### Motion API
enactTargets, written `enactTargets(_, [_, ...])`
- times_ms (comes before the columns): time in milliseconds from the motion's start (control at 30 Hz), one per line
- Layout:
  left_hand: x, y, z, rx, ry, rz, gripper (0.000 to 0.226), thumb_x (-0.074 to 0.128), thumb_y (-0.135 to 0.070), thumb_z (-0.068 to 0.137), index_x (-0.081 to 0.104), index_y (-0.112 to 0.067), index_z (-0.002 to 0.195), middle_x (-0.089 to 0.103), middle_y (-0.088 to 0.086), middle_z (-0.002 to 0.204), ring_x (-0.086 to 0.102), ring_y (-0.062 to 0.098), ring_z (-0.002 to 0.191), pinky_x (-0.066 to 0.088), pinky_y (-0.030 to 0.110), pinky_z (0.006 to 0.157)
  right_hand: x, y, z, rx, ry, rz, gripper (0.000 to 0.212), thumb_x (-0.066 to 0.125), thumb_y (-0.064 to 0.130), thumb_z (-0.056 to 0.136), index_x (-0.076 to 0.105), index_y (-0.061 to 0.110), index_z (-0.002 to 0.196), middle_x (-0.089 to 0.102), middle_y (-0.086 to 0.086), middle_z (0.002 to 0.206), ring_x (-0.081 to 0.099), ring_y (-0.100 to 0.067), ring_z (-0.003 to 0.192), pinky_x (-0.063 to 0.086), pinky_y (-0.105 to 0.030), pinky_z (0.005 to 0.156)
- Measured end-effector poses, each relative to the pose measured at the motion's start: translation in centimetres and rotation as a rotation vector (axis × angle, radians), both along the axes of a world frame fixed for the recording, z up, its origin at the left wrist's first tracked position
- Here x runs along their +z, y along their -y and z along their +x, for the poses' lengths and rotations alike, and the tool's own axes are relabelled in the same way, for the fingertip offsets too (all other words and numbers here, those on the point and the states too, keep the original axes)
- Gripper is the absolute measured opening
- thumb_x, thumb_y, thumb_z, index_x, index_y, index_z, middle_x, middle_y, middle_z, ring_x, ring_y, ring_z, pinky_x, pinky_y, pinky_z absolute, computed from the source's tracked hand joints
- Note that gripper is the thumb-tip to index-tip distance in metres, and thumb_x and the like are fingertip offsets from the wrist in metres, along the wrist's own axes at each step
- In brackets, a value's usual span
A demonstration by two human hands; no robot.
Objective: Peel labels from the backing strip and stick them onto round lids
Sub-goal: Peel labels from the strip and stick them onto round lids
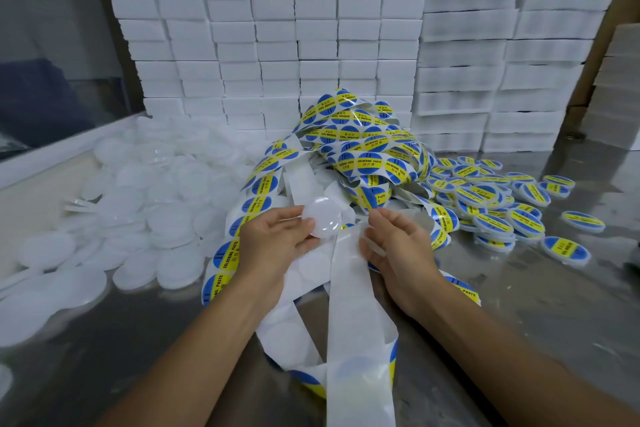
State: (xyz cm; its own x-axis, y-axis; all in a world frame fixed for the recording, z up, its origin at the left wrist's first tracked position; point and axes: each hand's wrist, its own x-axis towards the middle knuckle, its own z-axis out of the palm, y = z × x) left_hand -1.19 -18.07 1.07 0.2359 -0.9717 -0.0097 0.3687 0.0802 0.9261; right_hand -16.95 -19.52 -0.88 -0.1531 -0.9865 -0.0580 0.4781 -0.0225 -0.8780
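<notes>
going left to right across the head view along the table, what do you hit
pile of plain white lids → left hand holding a blank lid → right hand on the backing strip → pile of labelled lids

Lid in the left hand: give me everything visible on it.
The lid is a round, shallow disc of translucent whitish plastic with a raised rim, glossy, with a highlight along its lower edge. It carries no label. It is held above the table, tilted with its face toward the camera. The left hand pinches it at its left edge, thumb below and fingers above. Empty white backing strip lies behind and beside it. The right hand does not touch it.
</notes>
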Motion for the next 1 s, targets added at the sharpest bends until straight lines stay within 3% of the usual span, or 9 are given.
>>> enactTargets(100, [-0.31, 0.23, 0.2, 0.004, -0.003, 0.048, 0.024, 0.067, 0.012, 0.081, 0.068, 0.005, 0.104, 0.075, 0.016, 0.091, 0.073, 0.029, 0.086, 0.058, 0.024, 0.062, -0.01, 0.17, -0.12, -0.025, -0.023, 0.019, 0.008, 0.069, 0.013, 0.091, 0.07, 0.012, 0.083, 0.062, 0.006, 0.056, 0.06, -0.002, 0.054, 0.055, -0.02, 0.06])
enactTargets(267, [-0.29, 0.53, 0.45, -0.027, -0.037, 0.062, 0.025, 0.069, 0.009, 0.08, 0.068, 0.001, 0.104, 0.074, 0.016, 0.093, 0.073, 0.029, 0.089, 0.06, 0.027, 0.065, 0.08, 0.15, -0.19, 0.013, -0.1, -0.007, 0.005, 0.074, 0.015, 0.087, 0.076, 0.015, 0.083, 0.069, 0.005, 0.071, 0.063, -0.003, 0.065, 0.052, -0.023, 0.066])
enactTargets(500, [-0.21, 0.34, 0.55, -0.164, -0.017, 0.038, 0.03, 0.069, 0.005, 0.082, 0.065, 0.004, 0.111, 0.075, 0.017, 0.097, 0.074, 0.027, 0.089, 0.061, 0.03, 0.071, -0.24, -0.08, 0.21, 0.058, -0.282, -0.064, 0.008, 0.078, 0.018, 0.083, 0.079, 0.011, 0.088, 0.068, 0.0, 0.07, 0.054, -0.008, 0.06, 0.047, -0.025, 0.067])
enactTargets(1000, [-0.13, 0.17, 0.58, -0.182, 0.03, 0.019, 0.027, 0.071, 0.003, 0.079, 0.067, 0.001, 0.106, 0.075, 0.016, 0.095, 0.074, 0.027, 0.089, 0.06, 0.029, 0.071, -0.21, -0.26, 0.24, 0.072, -0.309, -0.07, 0.005, 0.077, 0.014, 0.084, 0.079, 0.012, 0.088, 0.067, 0.003, 0.064, 0.052, -0.006, 0.057, 0.044, -0.021, 0.061])
